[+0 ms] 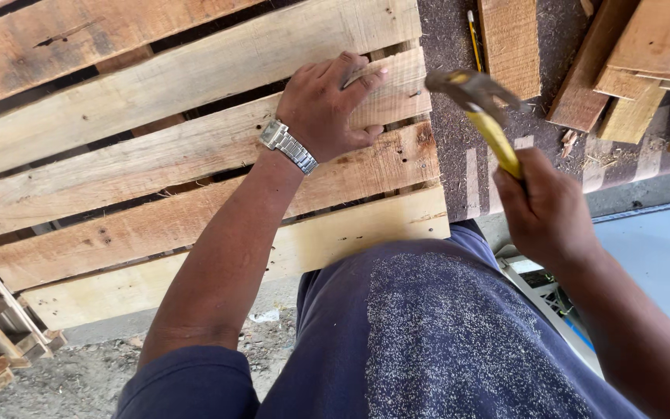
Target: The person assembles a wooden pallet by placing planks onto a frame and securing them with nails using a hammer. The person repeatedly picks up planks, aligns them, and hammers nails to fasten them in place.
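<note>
While the left hand point(327, 105) rests on a wooden pallet point(157, 155), fingers drawn together and pinching something small against a slat near its 3 o'clock end, the right hand point(546, 213) is wrapped in a closed fist around the yellow handle of a hammer point(481, 105). What the fingertips point(366, 75) pinch is too small to identify; it may be a nail, but this cannot be told. The hammer head hangs just beside the left hand, at its 3 o'clock, apart from the wood. The hammer's long axis runs from the fist at about 5 o'clock up to the head at about 11 o'clock, so the head points toward the pinched spot. Of the two hands, the left is on the slat itself and the right is near but clear of it.

Counts: one hammer; one pallet showing six slats in view, their long axes running roughly 8 o'clock to 2 o'clock; one metal wristwatch point(288, 146) on the left wrist; one yellow pencil point(474, 39) lying on the dark work surface point(459, 171) at 12 o'clock of the hammer head; several loose boards point(630, 62) stacked at 1 to 2 o'clock, their number uncertain because they overlap and run out of view. Dusty blue trousers point(443, 334) fill the 6 o'clock foreground.
</note>
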